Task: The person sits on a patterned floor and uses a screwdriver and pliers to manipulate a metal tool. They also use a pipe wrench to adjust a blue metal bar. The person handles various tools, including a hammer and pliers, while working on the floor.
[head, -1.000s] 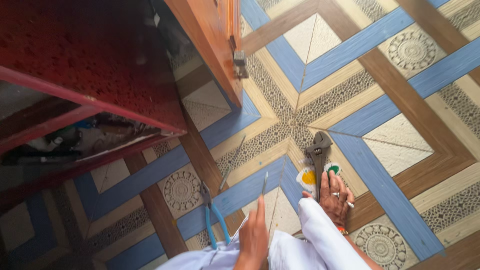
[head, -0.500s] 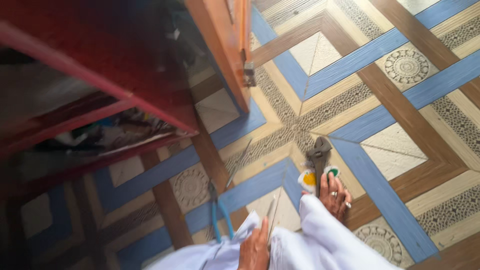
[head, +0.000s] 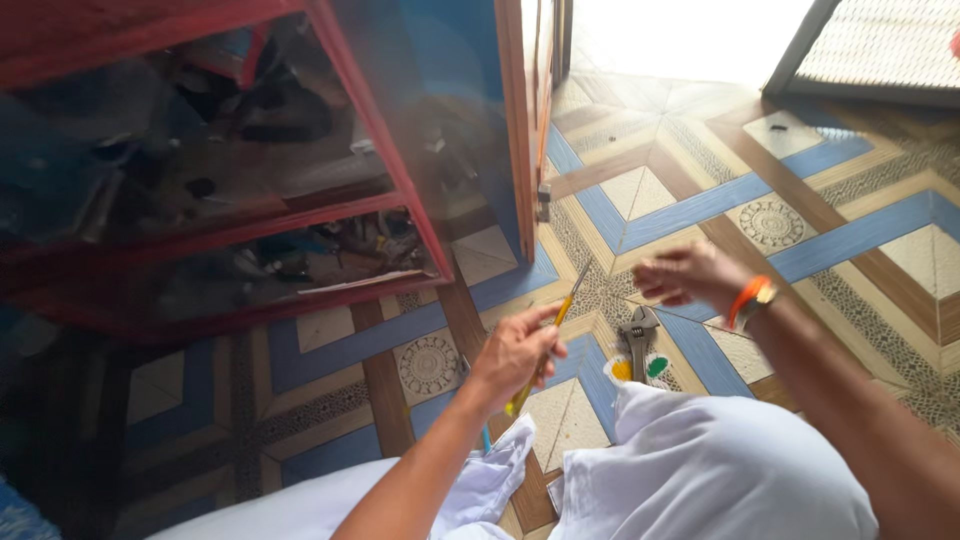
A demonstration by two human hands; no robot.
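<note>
Left hand (head: 515,350) is clenched around a thin yellow-handled screwdriver (head: 548,335), whose tip slants up toward the cabinet door (head: 520,120), while my right hand (head: 690,275) hovers apart from it over the patterned floor (head: 850,230), blurred, fingers loosely curled with nothing in them that I can make out. Between and below the hands I see a grey wrench (head: 637,335) lying on the tiles just beyond the white-clad knees (head: 700,470), with small yellow and green bits (head: 640,368) beside it.

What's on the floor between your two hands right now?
Head view: a grey wrench lies on the tiled floor between left hand and right hand.
</note>
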